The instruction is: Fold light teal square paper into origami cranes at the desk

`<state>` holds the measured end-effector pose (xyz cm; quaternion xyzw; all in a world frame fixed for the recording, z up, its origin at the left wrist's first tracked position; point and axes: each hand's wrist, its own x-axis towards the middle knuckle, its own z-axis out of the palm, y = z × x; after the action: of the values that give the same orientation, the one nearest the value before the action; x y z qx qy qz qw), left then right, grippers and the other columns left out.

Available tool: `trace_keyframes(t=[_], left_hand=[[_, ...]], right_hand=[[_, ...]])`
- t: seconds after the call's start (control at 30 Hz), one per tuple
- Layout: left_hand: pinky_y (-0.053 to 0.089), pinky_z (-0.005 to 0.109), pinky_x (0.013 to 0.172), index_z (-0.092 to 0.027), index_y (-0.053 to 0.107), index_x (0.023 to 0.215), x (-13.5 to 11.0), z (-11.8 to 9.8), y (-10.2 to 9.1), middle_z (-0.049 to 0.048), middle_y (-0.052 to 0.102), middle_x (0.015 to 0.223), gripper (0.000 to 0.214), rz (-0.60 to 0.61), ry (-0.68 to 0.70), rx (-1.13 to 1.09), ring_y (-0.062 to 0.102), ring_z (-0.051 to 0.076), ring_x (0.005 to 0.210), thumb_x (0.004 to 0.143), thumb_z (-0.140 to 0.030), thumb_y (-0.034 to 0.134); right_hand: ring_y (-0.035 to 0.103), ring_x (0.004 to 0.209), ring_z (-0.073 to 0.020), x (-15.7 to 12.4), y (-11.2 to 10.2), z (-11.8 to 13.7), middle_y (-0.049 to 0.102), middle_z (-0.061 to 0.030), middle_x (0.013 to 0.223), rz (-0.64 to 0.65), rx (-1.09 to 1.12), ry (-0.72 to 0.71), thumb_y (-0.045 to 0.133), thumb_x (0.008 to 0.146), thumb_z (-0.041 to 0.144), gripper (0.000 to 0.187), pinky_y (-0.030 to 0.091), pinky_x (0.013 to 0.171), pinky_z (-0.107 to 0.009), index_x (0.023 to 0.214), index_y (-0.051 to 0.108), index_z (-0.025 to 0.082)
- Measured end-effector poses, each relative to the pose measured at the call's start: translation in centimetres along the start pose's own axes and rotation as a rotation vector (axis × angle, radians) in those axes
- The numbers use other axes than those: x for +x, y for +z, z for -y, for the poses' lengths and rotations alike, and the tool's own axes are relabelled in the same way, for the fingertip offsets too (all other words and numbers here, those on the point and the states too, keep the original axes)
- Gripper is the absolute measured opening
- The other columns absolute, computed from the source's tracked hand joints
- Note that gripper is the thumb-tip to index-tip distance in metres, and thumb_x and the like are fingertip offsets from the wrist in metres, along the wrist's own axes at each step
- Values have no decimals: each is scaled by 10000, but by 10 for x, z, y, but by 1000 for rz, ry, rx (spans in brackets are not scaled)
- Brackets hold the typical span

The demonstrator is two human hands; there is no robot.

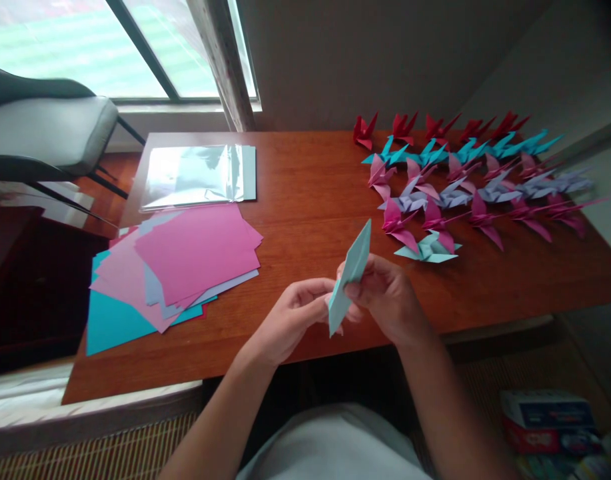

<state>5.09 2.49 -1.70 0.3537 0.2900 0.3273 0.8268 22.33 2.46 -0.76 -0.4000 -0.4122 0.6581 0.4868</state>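
Note:
A pale mint folded paper [352, 267], narrow and diamond-shaped, is held up slanted above the table's front edge. My right hand [392, 297] pinches it at the middle, thumb on the near face. From the other side my left hand [298, 310] grips its lower left edge, with some fingertips hidden behind the paper. Just beyond my right hand, a finished mint paper crane [430, 248] sits on the wooden table [305, 180].
Rows of several paper cranes stand at the back right: red [365, 131], turquoise [430, 155], pink [380, 175], lavender [452, 195] and magenta [480, 217]. Fanned coloured sheets [200, 247] lie at left, below a clear plastic packet [192, 175]. A chair [50, 130] stands beyond the table.

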Motion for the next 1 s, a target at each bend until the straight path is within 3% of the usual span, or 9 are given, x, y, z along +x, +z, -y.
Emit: trace_keyframes(t=[0.13,0.23,0.4,0.6,0.8,1.0], left_hand=[[528,286,834,-179,775,995,2,2,5,65,772,974,192,-228,267,197,687,198,888,883,-277,655],[526,307,873,-184,759,1052,1,2,8,68,768,1044,221,-309,371,294,687,220,964,884,-252,633],[519,260,743,-156,747,1044,2,4,10,76,764,953,248,-254,269,287,679,190,842,888,-344,703],[490,222,655,-145,765,932,4,5,9,39,726,801,241,-253,189,212,621,135,703,866,-375,741],[480,201,646,-151,783,892,6,4,7,24,710,771,201,-243,205,194,599,113,680,869,-348,745],[537,259,698,-140,778,936,5,6,3,47,736,787,218,-205,162,108,664,157,710,881,-345,733]], right_hand=[[618,710,-147,-1,-2,6,669,15,772,-158,-127,-47,839,752,277,155,531,662,-271,819,706,234],[596,736,-159,0,-3,7,658,6,784,-196,-251,-72,812,779,288,127,512,697,-290,798,700,231],[574,821,-170,2,2,5,620,-7,867,-148,-317,-110,803,782,327,184,497,745,-295,754,658,217],[588,731,-145,2,5,-3,623,16,817,-99,-201,-30,753,842,333,131,525,637,-256,873,677,231],[676,999,-208,3,1,1,728,-39,1044,-5,-308,-38,690,907,339,208,573,814,-313,1085,738,244],[696,1052,-211,8,0,3,750,-28,1124,106,-372,-122,631,961,334,203,567,872,-338,1108,766,295]])
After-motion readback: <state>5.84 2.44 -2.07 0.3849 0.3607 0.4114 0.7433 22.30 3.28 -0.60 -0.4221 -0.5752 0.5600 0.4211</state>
